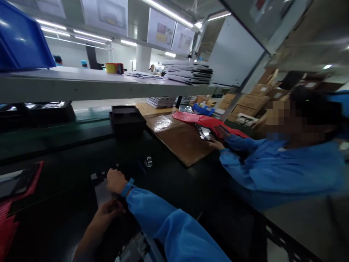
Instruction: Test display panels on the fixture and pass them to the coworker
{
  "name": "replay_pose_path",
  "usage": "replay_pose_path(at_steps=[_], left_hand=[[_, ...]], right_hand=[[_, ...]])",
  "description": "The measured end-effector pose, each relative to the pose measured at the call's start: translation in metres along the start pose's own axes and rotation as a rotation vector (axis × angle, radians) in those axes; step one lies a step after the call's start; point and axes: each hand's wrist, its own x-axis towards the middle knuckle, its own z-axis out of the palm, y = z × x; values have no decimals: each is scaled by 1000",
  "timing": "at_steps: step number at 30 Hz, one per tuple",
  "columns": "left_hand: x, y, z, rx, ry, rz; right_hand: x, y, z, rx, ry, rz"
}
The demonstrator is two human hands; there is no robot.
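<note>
A thin grey panel [101,192] with small pale patches along its far edge lies on the dark work surface [174,189]. My right hand [116,181], in a blue sleeve, is closed over the panel's right side, its fingertips facing away from view. Just nearer, my left hand [107,213] has its fingers curled in by the panel's near end. Whatever either hand pinches is too dark and small to make out. Below them, a partly hidden metal and white object [137,249] sits at the bottom edge.
Red bubble wrap [8,218] with dark panels lies left. A roll of clear tape [148,161] and a black tray [127,118] stand ahead. At right, a co-worker in blue [286,171] holds a glossy panel [204,133] over a brown board [177,140]. A shelf [81,89] crosses above.
</note>
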Motion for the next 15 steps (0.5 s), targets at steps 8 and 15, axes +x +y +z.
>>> replay_pose_path(at_steps=[8,15], left_hand=[[-6,10,11,-160,159,-56],[-5,12,30,-174,304,53]], right_hand=[[-26,30,-5,509,111,-215],[-62,71,-3,1007,-19,-260]])
